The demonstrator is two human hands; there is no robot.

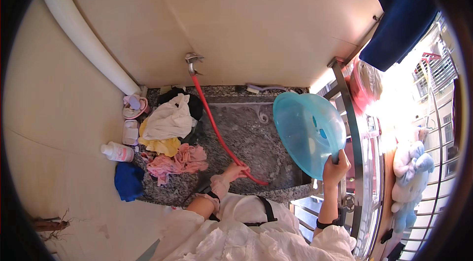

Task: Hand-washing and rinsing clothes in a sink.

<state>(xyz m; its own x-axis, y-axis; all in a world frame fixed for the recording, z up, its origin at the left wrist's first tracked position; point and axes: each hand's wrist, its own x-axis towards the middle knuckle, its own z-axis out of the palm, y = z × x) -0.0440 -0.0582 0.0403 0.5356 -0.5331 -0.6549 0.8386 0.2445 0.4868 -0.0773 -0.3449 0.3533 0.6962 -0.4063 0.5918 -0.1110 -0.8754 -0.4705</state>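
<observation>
My left hand [235,172] grips a red rubber hose [220,136] close to its free end, which points to the right over the stone sink basin [245,124]. The hose's other end is fitted on a metal tap [191,62] on the wall. At the right, my right hand [337,168] holds a translucent blue plastic basin [299,139] by its rim. That basin is tilted on its side, its hollow facing left, above the sink's right end. Whether water runs from the hose is too unclear to tell.
Left of the sink lie piled clothes: white [170,117], yellow [166,146], pink [177,163]. A bottle [120,151], a soap box [130,131] and a blue cloth [128,181] line the left edge. A scrubbing brush [264,88] rests behind. A metal railing [349,113] bounds the right.
</observation>
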